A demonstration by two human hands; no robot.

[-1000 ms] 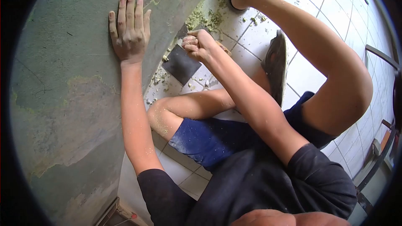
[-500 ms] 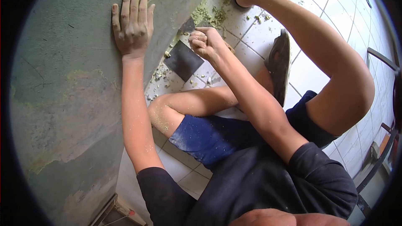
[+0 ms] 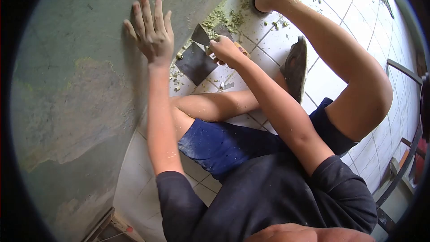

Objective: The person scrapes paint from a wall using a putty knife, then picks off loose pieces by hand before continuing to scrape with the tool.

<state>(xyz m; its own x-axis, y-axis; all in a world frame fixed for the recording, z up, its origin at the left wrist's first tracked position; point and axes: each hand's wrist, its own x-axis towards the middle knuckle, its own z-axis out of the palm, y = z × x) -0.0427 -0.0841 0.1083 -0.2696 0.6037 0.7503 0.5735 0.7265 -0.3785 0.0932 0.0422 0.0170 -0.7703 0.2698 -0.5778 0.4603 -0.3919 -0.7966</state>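
Observation:
My left hand point(image 3: 155, 40) is open with its fingers spread, up against the grey-green wall point(image 3: 89, 107). My right hand point(image 3: 222, 51) is closed around the handle of a putty knife point(image 3: 200, 35). The knife's dark, flat blade points toward the foot of the wall, close to its surface; whether it touches cannot be made out. Just under that hand, a dark square plate point(image 3: 196, 65) lies on the floor beside the wall. A second dark flat piece point(image 3: 222, 30) shows partly behind the right hand.
Greenish paint flakes point(image 3: 219, 18) are scattered on the white tile floor point(image 3: 268, 40) along the wall's base. My bent legs, with a sandal point(image 3: 295, 65), frame the work spot. A wooden frame point(image 3: 121, 224) stands at lower left, and dark metal bars point(image 3: 405, 69) at right.
My left hand has shifted right and slightly down in view, its fingers more spread. My right hand has turned and drawn back a little, bringing more of the putty knife's blade into sight.

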